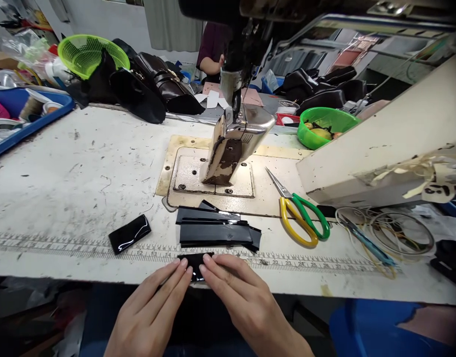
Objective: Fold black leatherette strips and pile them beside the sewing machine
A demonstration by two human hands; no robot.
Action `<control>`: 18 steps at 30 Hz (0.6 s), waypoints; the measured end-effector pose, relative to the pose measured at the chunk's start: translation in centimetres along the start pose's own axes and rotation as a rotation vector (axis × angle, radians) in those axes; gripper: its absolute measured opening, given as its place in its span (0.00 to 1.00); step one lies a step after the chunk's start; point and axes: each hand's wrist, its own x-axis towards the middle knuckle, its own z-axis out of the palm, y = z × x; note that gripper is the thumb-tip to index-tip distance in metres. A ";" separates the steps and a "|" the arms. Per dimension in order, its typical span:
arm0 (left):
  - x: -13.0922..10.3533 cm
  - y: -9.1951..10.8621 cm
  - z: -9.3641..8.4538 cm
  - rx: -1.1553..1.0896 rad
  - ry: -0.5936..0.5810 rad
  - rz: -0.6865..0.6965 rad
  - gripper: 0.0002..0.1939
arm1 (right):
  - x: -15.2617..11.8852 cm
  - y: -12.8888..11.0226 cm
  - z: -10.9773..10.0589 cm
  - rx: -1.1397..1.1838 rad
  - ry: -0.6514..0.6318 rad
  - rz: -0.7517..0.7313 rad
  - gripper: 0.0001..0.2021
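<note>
At the table's front edge, my left hand (153,302) and my right hand (246,297) hold a small glossy black piece (196,267) between them, fingertips pressed on its two ends. My thumbs are hidden below. Just beyond it lies a loose stack of dark strips (215,232). A folded glossy black piece (129,234) rests apart on the left, touched by neither hand. Printed ruler tape (287,265) runs along the front of the white table (64,188).
Behind the strips stands a sewing machine post (231,148). Scissors (300,215) with yellow and green handles lie right of it, near tweezers (369,243) and tangled thread. A blue tray (45,119) is far left, a green basket (320,130) back right. A person (213,49) sits beyond.
</note>
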 end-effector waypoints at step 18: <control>0.4 2.4 1.8 0.081 0.007 -0.088 0.28 | -0.7 -4.4 3.8 -0.513 0.023 0.070 0.23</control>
